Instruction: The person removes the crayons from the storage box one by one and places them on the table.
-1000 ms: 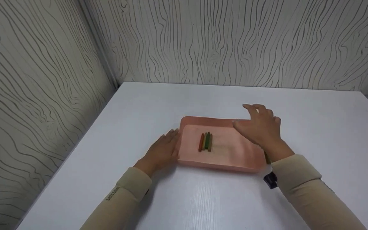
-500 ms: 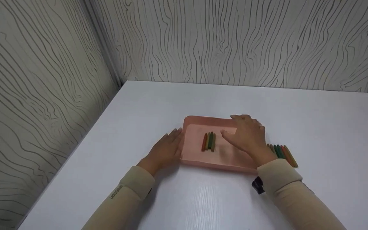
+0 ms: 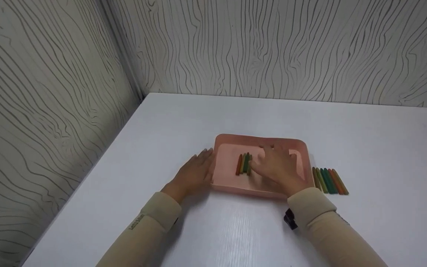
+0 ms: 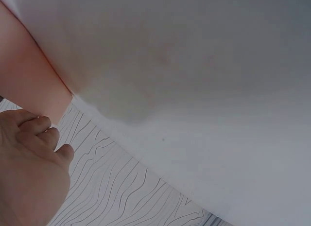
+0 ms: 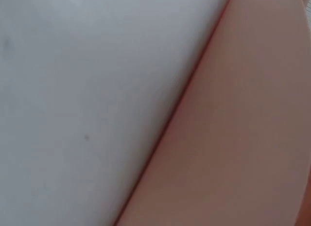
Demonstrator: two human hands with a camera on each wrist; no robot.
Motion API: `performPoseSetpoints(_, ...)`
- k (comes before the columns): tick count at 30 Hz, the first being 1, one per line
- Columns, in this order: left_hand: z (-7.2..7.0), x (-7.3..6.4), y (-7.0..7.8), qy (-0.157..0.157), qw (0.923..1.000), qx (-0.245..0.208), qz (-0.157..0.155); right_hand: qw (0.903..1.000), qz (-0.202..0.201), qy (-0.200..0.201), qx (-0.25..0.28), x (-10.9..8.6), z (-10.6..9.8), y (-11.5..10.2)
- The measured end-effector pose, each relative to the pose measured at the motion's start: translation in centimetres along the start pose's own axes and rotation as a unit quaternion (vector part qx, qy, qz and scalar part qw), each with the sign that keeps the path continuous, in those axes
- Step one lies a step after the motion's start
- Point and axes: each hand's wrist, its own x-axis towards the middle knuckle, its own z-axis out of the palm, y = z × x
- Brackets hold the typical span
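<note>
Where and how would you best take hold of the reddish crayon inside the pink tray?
Probably pinch the reddish crayon across its middle, from above and slightly left. It is slim and lies down, with bare floor of the pink tray on its left, while its neighbouring crayon sits close on its right.

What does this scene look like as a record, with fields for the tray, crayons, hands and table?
Tray: pink, on the table
Crayons in tray: small side-by-side row, red and green among them
Crayons on table: another side-by-side row, just right of the tray
Left hand: beside the tray's left wall
Right hand: over the tray, thumb close to the crayons inside; contact unclear
Table: white
</note>
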Motion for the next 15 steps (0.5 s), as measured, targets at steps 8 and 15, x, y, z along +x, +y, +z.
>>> performPoseSetpoints(8, 0.0, 0.0, 0.0, -0.004, 0.9999, -0.012, -0.005, 0.9995, 0.009, -0.020, -0.022, 0.0, 0.7, 0.0)
performPoseSetpoints(15, 0.1, 0.1, 0.0, -0.007, 0.9999, -0.007, -0.008, 0.9990, 0.014, -0.033, -0.028, 0.1, 1.3, -0.2)
